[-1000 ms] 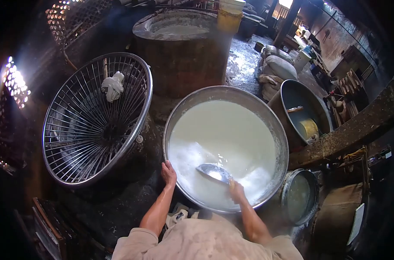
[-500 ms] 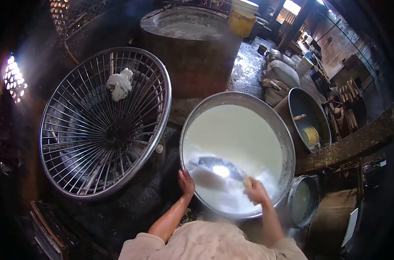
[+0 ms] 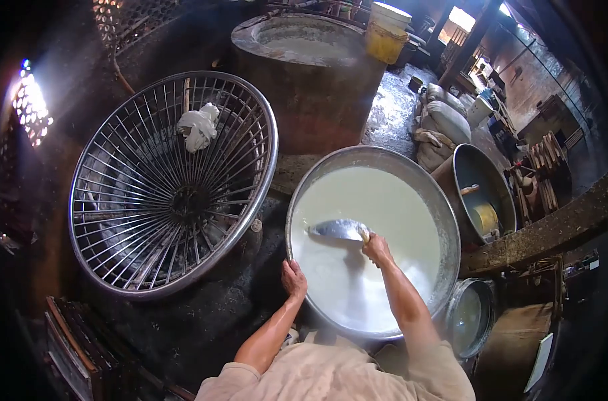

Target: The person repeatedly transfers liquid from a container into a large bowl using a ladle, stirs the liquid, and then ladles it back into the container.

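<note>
Metal scoop is being gripped by its handle in the right hand, over pale liquid near the centre of the frame. The left hand is being held against the left rim of the round basin; whether its fingers are being curled cannot be told. At the left, a white cloth is being supported inside a barred metal bowl.
</note>
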{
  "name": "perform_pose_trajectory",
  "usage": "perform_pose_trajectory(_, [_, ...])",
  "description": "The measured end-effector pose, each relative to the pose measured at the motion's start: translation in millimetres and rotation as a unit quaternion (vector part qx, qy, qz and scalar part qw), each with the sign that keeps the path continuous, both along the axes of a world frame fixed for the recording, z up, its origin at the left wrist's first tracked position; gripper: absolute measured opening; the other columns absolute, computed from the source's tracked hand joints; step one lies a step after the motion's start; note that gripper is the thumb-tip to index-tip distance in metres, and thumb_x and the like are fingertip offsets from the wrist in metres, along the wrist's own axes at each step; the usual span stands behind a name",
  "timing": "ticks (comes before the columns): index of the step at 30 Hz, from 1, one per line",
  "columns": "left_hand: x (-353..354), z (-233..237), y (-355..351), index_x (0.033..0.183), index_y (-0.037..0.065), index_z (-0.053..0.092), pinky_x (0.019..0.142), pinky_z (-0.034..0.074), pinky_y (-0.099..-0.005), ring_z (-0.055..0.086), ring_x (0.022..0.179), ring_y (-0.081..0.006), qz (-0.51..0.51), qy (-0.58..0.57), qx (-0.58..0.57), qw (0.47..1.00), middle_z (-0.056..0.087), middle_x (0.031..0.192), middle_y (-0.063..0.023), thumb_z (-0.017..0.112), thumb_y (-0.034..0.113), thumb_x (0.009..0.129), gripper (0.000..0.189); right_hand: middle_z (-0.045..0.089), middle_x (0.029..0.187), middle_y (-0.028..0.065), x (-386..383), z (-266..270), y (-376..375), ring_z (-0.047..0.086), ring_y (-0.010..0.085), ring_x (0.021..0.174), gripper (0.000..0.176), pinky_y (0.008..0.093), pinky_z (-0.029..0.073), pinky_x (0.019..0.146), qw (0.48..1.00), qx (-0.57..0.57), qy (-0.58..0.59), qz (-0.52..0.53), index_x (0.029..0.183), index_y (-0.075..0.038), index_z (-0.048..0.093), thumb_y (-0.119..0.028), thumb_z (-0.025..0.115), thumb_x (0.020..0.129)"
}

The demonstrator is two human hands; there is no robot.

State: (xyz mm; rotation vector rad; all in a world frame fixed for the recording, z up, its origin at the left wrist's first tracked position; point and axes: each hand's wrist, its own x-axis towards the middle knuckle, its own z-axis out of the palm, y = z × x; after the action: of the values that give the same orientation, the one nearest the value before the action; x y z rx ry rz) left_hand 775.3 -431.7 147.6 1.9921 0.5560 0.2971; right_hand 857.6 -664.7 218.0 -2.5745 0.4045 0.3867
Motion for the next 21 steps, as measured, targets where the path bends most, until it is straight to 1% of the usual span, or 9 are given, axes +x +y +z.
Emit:
perform_pose_trajectory(3, [1,-5,0,0.086,-0.005,0.044,0.071,0.036,-0.0439,0.046,0.082,-0.0407,-0.002,0.001,0.001,1.0,0.049,0.084,-0.026,0.036,0.024,0.086,0.03,0.056,0.057,0.012,-26,-26,-21,0.056,0.0205,0.045,0.02,0.0315,0.045,0.037,0.999,0.004,0.03,-0.014,0.085,-0.001,0.053,-0.008,0.048,0.067])
perform_pose_trajectory(5, [1,-9,0,0.085,-0.005,0.044,0.072,0.036,-0.0438,0.046,0.083,-0.0407,-0.001,-0.003,0.003,1.0,0.049,0.084,-0.026,0.036,0.024,0.086,0.03,0.057,0.061,0.0137,-43,-54,-41,0.057,0.0225,0.048,0.019,0.0336,0.047,0.039,1.0,-0.017,-0.002,0.026,0.085,-0.001,0.053,-0.007,0.048,0.068])
perform_pose_trajectory(6, [1,-10,0,0.086,-0.005,0.044,0.072,0.036,-0.0438,0.047,0.083,-0.0409,0.003,-0.004,0.014,1.0,0.049,0.085,-0.0262,0.036,0.025,0.086,0.03,0.057,0.061,0.0137,-53,-51,-44,0.057,0.0225,0.048,0.019,0.0336,0.047,0.039,1.0,-0.016,-0.002,0.024,0.085,-0.001,0.053,-0.007,0.048,0.068])
perform_pose_trajectory(8, [3,-9,1,0.087,-0.005,0.044,0.072,0.036,-0.0438,0.047,0.083,-0.041,0.004,-0.007,0.025,1.0,0.05,0.086,-0.0264,0.036,0.025,0.086,0.031,0.057,0.089,0.0201,-73,-44,-51,0.054,0.0348,0.087,0.029,0.0403,0.044,0.076,0.997,0.007,0.071,-0.034,0.088,-0.001,0.056,-0.011,0.058,0.062])
perform_pose_trajectory(9, [2,-10,2,0.088,-0.005,0.045,0.072,0.036,-0.0437,0.047,0.084,-0.0411,-0.002,0.006,0.03,1.0,0.05,0.086,-0.0267,0.036,0.026,0.086,0.032,0.058,0.087,0.0201,-83,-45,-54,0.055,0.0343,0.084,0.029,0.0405,0.045,0.073,0.997,0.003,0.068,-0.043,0.088,-0.001,0.056,-0.011,0.059,0.061])
perform_pose_trajectory(11, [3,-11,3,0.09,-0.005,0.045,0.072,0.036,-0.0442,0.047,0.084,-0.0414,0.0,0.027,0.031,0.999,0.05,0.087,-0.0273,0.035,0.028,0.087,0.035,0.058,0.087,0.0202,-106,-44,-65,0.056,0.0343,0.083,0.028,0.0406,0.046,0.072,0.996,-0.002,0.073,-0.048,0.087,-0.001,0.056,-0.011,0.059,0.061])
perform_pose_trajectory(17, [1,-7,3,0.087,-0.003,0.045,0.07,0.036,-0.046,0.048,0.081,-0.0417,-0.002,0.005,0.065,0.998,0.052,0.083,-0.0265,0.034,0.03,0.087,0.035,0.058,0.085,0.0205,-171,-42,-104,0.057,0.0341,0.08,0.025,0.0414,0.046,0.07,0.992,-0.016,0.112,-0.063,0.085,0.0,0.055,-0.011,0.057,0.062])
perform_pose_trajectory(20, [2,-7,5,0.085,-0.002,0.045,0.068,0.036,-0.0465,0.048,0.08,-0.0422,-0.006,0.03,0.081,0.996,0.052,0.082,-0.0264,0.033,0.03,0.087,0.035,0.058,0.084,0.0213,-201,-35,-134,0.056,0.0349,0.08,0.026,0.0417,0.045,0.071,0.992,-0.028,0.114,-0.048,0.086,0.0,0.054,-0.011,0.056,0.063])
perform_pose_trajectory(21, [1,-4,4,0.085,-0.002,0.045,0.068,0.036,-0.0467,0.048,0.08,-0.0423,0.0,0.022,0.082,0.996,0.052,0.081,-0.0264,0.033,0.03,0.087,0.035,0.058,0.084,0.0214,-211,-23,-143,0.056,0.0355,0.08,0.027,0.0417,0.045,0.071,0.995,-0.045,0.091,-0.007,0.087,0.0,0.054,-0.012,0.055,0.063])
